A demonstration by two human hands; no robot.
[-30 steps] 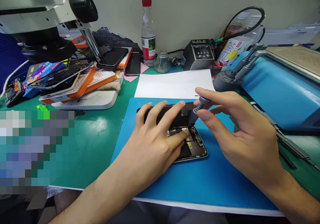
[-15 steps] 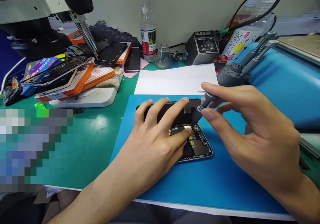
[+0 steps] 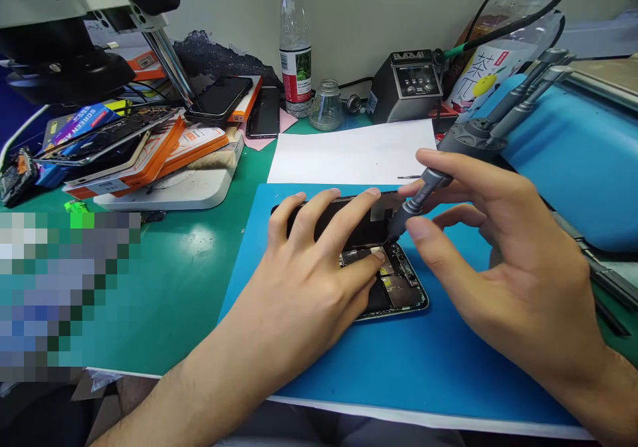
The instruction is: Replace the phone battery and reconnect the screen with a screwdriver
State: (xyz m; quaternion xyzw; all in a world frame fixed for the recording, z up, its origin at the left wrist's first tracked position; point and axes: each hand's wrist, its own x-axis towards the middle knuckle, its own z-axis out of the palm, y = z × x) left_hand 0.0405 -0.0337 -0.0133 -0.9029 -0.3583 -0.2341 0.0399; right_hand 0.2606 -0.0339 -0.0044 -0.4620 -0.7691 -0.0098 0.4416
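An opened phone (image 3: 406,294) lies on the blue mat (image 3: 448,367), its inner parts showing and its dark screen (image 3: 351,231) raised along the far side. My left hand (image 3: 314,284) steadies it, with fingers spread over the screen and the thumb pressed onto the inside. In my right hand (image 3: 523,268) is a grey screwdriver (image 3: 423,194), tilted, its tip down by the phone's upper inner edge. The index finger lies near the top of the handle and the thumb beside its lower part. My left hand hides much of the phone's left half.
Behind the mat lies white paper (image 3: 349,158) with a small bit (image 3: 409,177) on it. A grey tool holder (image 3: 471,140) stands behind my right hand. Phones and orange boxes (image 3: 149,168) are piled at left under a microscope (image 3: 64,55). A bottle (image 3: 296,55) and glass jar (image 3: 326,107) stand at the back.
My right fingers have shifted on the screwdriver, and more of its handle shows. My left hand keeps its place on the phone. The view has tilted slightly.
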